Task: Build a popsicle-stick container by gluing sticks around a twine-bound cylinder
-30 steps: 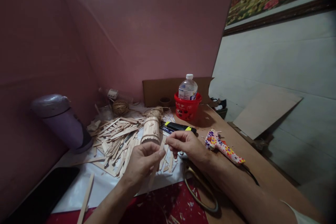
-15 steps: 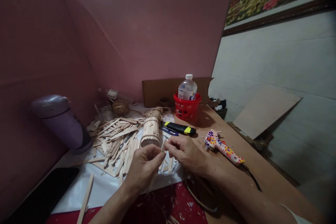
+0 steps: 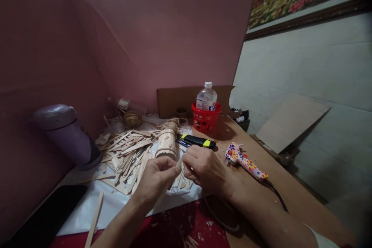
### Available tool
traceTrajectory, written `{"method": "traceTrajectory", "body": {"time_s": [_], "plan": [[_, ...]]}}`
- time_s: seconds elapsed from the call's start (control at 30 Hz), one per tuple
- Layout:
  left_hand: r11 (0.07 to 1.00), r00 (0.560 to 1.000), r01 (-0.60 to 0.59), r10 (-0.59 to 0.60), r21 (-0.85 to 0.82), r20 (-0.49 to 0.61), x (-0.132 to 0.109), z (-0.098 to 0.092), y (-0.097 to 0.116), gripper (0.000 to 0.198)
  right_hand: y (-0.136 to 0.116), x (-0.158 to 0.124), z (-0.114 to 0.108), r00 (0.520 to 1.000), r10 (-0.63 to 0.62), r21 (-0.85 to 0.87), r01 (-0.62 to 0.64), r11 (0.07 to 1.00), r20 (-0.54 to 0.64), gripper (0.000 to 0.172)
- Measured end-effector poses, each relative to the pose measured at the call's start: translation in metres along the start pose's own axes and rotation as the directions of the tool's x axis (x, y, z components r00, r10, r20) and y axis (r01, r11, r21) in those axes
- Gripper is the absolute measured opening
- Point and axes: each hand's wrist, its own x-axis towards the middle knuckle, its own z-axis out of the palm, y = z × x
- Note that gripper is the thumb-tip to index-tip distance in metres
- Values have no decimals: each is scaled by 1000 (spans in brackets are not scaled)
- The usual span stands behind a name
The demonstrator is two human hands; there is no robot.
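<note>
My left hand (image 3: 155, 180) and my right hand (image 3: 205, 169) meet over the white sheet (image 3: 87, 205), both with fingers closed on one thin wooden craft stick (image 3: 178, 161) that runs between them. Just beyond the fingertips stands a small barrel of glued sticks (image 3: 166, 143), bound with twine. A loose heap of craft sticks (image 3: 128, 153) lies to its left. A yellow-and-black utility knife (image 3: 197, 141) lies behind my right hand. A flower-patterned glue gun (image 3: 245, 161) rests on the brown table to the right.
A red bucket (image 3: 205, 121) holding a water bottle (image 3: 206, 97) stands at the back. A twine ball (image 3: 132, 118), a purple tumbler (image 3: 66, 133) on its side and a black phone (image 3: 43, 221) lie left. Scissors' handle loops (image 3: 221, 224) show under my right forearm. Pink boards wall in the left and back.
Both hands have drawn slightly nearer to me and closer together with the stick between them. My right forearm now covers more of the scissors.
</note>
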Motion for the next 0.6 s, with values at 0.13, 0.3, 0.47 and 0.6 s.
{"method": "traceTrajectory", "body": {"time_s": [0.13,0.3,0.47,0.6], "plan": [[994,995,87,-84,-66,47,0,-3,6,34,-1,5,0,997,-67,-79,64,995,-35,20],[988,989,132,-125,-83,80,0,-9,11,31,-2,10,-8,995,-98,-106,94,990,-28,21],[991,992,103,-97,-84,78,-1,-11,12,30,-4,5,-23,999,31,75,-32,997,12,20],[991,993,99,-92,-89,77,-2,-9,12,31,-9,0,-29,986,168,224,-163,961,-6,16]]}}
